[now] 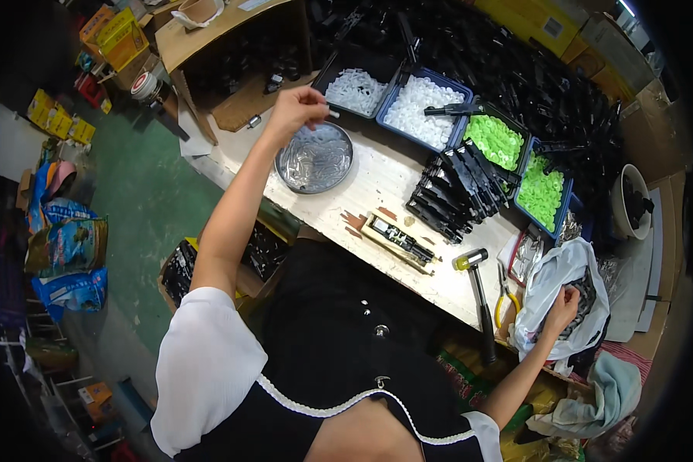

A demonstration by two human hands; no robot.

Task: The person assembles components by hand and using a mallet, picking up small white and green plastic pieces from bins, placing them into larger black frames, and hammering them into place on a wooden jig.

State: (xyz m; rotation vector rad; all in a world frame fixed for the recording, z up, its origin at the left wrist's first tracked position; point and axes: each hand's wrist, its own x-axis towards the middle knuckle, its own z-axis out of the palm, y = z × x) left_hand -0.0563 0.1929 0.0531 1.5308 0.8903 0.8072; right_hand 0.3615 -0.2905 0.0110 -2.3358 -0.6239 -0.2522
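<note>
My left hand (294, 115) is raised over the far rim of a round metal dish (316, 185) that holds thin, shiny metal pieces. Its thumb and fingers are pinched on a small white plastic piece (333, 114). At the right, my right hand (564, 311) reaches into a white plastic bag (533, 316) of dark grey small parts (585, 296). Its fingers curl down among them, and the tips are hidden. Between the hands, a black mechanism (396, 239) lies in a pale block-like holder (373, 231) at the table's front edge.
Bins of white pieces (420, 108) and green pieces (494, 141) line the back. Stacked black assemblies (458, 185) stand mid-table. A hammer (479, 296) and yellow-handled pliers (504, 300) lie beside the bag. A cardboard box (208, 38) stands at the far left.
</note>
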